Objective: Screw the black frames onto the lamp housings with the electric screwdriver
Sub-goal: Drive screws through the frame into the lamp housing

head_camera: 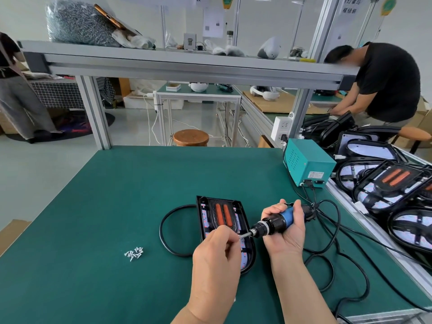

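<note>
On the green mat (117, 195), near its front edge, a lamp housing (219, 220) lies flat with its black frame (244, 215) around it and a black cable (163, 235) looping out to its left. Above it, the right hand (286, 232) grips the electric screwdriver (288, 217) sideways, nose pointing left. The left hand (217, 251) pinches the tip of the bit (246, 235) with curled fingers; whether a screw sits between them is hidden. Loose screws (134, 253) lie well to the left. A teal power box (308, 164) stands at the mat's right edge, beside more lamp housings (392, 183).
</note>
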Action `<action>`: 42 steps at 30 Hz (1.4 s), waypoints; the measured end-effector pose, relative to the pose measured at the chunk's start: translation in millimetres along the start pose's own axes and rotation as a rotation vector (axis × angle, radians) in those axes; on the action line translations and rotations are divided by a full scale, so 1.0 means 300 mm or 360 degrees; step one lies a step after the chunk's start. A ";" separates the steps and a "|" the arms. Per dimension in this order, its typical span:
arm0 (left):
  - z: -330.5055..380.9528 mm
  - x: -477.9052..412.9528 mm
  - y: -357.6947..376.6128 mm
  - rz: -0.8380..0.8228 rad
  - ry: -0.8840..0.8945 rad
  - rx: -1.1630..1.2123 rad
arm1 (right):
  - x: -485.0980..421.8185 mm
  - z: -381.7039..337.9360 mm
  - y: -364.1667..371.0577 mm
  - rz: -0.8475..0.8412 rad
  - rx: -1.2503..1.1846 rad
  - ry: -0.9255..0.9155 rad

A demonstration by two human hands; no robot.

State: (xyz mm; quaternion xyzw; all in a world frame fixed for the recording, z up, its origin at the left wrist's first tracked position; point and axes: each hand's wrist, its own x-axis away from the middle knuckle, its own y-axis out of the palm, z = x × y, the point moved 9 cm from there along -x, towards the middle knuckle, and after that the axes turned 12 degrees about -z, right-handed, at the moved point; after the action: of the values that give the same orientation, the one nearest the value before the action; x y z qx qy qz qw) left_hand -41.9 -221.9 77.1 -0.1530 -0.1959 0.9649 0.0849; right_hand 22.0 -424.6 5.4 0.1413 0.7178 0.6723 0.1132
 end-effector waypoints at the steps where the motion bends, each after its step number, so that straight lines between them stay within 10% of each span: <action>1: 0.000 0.001 0.002 0.0004 0.0003 0.0000 | 0.000 0.003 0.000 -0.0001 0.0000 0.0007; 15: 0.011 0.001 -0.007 0.0051 0.0084 -0.0072 | 0.007 0.004 0.001 0.0016 0.0034 -0.0002; 26: 0.121 0.033 -0.001 0.0162 0.0709 -0.0608 | 0.004 0.005 0.000 0.0006 0.0045 0.0008; 36: -0.033 -0.005 0.011 -0.0003 -0.0092 0.0065 | 0.006 0.011 0.000 0.0003 0.0013 0.0026; 42: 0.063 0.009 0.000 0.0072 0.0315 -0.0346 | 0.005 0.019 0.002 0.0011 0.0027 0.0052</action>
State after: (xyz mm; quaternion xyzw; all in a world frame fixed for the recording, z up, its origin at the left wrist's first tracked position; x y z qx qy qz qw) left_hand -50.7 -227.8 93.0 -0.2601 -0.2864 0.9198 0.0651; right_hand 22.8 -418.6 5.7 0.1337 0.7247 0.6689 0.0980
